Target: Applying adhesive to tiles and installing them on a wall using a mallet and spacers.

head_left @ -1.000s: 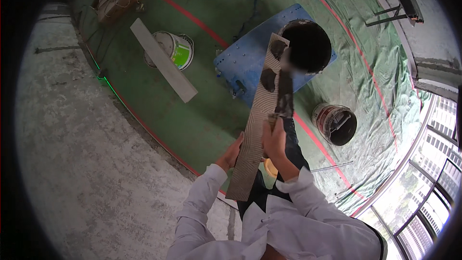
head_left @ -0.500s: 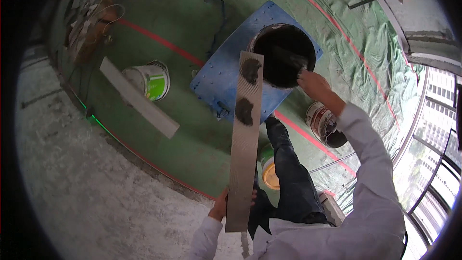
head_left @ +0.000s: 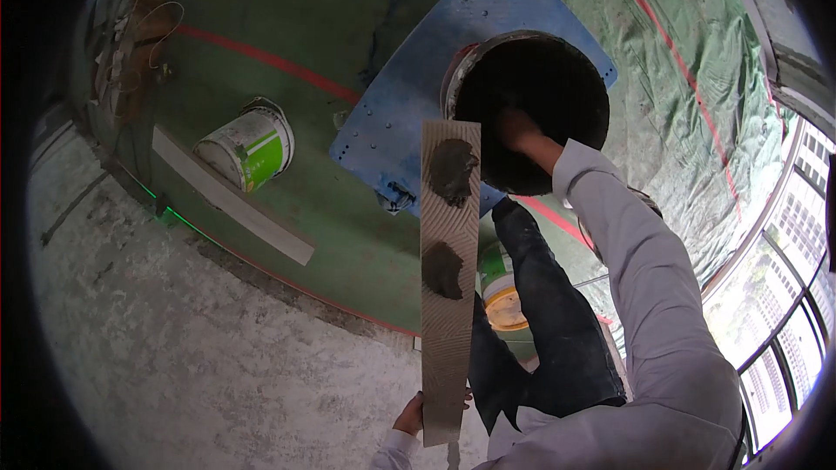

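Note:
A long, narrow, grey-brown tile strip (head_left: 448, 331) with a combed, ridged face stretches away from me. Two dark lumps of wet mortar (head_left: 453, 172) stick to its far half. My left hand (head_left: 409, 415) grips its near end by the edges, with fingertips showing on the right side. My right hand (head_left: 518, 130) reaches down into a large bucket (head_left: 564, 78) with a dark inside. Shadow hides the fingers and the tool there; half a second ago a trowel-like blade showed in that hand. The strip's far end is beside the bucket's left rim.
The bucket stands on a blue plastic platform (head_left: 409, 87) over green sheeting. Left of it lie a white-and-green pail (head_left: 252, 152) and another pale strip (head_left: 235, 200). A pail with a yellow rim (head_left: 505, 309) is beside my legs. Windows (head_left: 792, 296) line the right.
My right hand has gone from the bucket's right rim deeper inside, moving left. The strip and my left hand now appear lower in view. The bucket looks larger and closer.

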Tool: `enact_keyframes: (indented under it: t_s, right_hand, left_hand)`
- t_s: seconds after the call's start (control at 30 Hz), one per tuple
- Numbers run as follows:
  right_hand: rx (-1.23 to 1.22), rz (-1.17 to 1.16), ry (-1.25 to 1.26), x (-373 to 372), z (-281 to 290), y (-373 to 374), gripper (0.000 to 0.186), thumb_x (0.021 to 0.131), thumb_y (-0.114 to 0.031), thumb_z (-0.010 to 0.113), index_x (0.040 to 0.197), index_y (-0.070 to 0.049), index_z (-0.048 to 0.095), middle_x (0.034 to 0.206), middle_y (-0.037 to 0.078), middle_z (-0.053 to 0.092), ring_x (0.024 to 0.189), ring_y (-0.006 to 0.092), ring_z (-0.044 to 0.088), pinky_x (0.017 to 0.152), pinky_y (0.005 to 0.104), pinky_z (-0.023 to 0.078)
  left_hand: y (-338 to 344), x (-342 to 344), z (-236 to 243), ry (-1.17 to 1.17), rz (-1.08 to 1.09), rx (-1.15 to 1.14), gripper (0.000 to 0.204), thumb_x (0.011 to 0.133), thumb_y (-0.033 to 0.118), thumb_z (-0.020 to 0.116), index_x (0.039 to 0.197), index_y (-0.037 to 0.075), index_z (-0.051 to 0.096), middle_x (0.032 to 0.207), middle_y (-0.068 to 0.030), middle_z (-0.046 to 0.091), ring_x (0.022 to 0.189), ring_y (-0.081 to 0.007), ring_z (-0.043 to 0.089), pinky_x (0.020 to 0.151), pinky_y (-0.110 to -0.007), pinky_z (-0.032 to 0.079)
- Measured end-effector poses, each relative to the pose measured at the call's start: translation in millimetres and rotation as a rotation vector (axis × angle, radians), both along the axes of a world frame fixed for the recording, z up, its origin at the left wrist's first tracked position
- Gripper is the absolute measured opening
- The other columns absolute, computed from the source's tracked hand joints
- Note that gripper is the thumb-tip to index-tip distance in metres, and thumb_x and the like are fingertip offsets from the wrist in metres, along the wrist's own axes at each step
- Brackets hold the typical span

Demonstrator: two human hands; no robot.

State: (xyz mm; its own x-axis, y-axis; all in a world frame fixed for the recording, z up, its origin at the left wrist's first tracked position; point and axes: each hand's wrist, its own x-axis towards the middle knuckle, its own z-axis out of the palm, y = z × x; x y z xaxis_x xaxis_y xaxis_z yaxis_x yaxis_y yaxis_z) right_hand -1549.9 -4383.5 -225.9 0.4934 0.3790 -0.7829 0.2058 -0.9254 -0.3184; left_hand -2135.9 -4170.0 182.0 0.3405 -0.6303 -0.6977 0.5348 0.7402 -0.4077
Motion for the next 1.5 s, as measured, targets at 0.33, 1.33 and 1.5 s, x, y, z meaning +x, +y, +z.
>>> enact_keyframes:
  t_s: [0.33, 1.33, 1.5]
  right_hand:
    - [0.467, -1.235, 0.811, 13, 145, -15, 0.038, 0.111, -0.046, 0.063, 0.115, -0.009, 0.065, 0.074, 0.000, 0.051, 0.051, 0.0117, 0.046, 0.045, 0.0336, 0.040]
    - [0.590, -1.257, 0.105, -570, 535, 79, 0.030, 0.111, -0.031, 0.064, 0.126, -0.006, 0.059, 0.070, 0.004, 0.057, 0.050, 0.0161, 0.058, 0.043, 0.0331, 0.043]
    - [0.726, -1.373, 0.191, -475, 571, 19, 0.030, 0.115, -0.034, 0.056, 0.125, -0.005, 0.059, 0.071, 0.003, 0.053, 0.043, 0.0137, 0.052, 0.039, 0.0312, 0.042]
  left_hand:
    - [-3, 20, 25, 0.148, -0.036, 0.083, 0.114, 0.100, 0.081, 0.049, 0.173, -0.002, 0.022, 0.171, -0.0271, 0.041, 0.150, -0.0430, 0.052, 0.127, -0.053, 0.041]
    - [33, -25, 8, -0.363, 0.022, 0.229, 0.082, 0.112, 0.071, 0.039, 0.162, 0.008, 0.048, 0.151, -0.0168, 0.065, 0.132, -0.0341, 0.066, 0.110, -0.055, 0.056]
    - [24, -7, 44, -0.556, 0.105, 0.014, 0.083, 0.114, 0.069, 0.031, 0.165, 0.005, 0.043, 0.154, -0.0211, 0.061, 0.138, -0.0384, 0.063, 0.114, -0.061, 0.053]
